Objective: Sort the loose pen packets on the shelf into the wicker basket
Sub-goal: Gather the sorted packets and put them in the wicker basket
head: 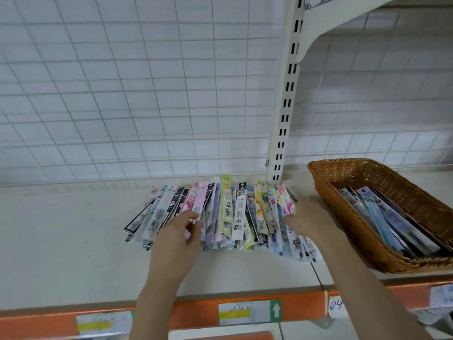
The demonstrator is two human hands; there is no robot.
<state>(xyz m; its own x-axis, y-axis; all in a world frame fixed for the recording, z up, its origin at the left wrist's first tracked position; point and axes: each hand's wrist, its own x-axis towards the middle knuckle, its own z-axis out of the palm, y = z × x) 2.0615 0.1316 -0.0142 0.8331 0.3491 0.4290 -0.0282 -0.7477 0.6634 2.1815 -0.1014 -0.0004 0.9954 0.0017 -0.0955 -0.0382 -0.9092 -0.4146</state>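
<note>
Wicker, brown and tightly woven, makes up the basket (389, 182) that sits at the right end of the shelf (61, 241), angled so one corner points toward the back wall. Several pen packets already lie flat inside it, blue and grey ones on top. The loose pen packets (228, 212) are fanned out in a long pile near the back edge of the shelf, just left of the basket and in front of the white slotted upright (284, 123).

From my seat I see both bare hands over that pile. My left hand (176, 234) rests on the left half of the fan, its fingers curled, and thumb and fingertips pinch the lower end of a pink packet (201, 197) that lies on top of the others. My right hand (308, 219) lies on the right end of the pile, close to the basket's near wall but not touching it; its fingers look bent down onto the packets, though motion blur keeps me from telling whether they grip any.

Behind everything stands a white wire grid (122, 94) against the wall. Along the front edge of the shelf runs an orange strip (196, 312) with paper price labels, one with a green arrow (276, 310) and a tag marked "04" (335, 306).
</note>
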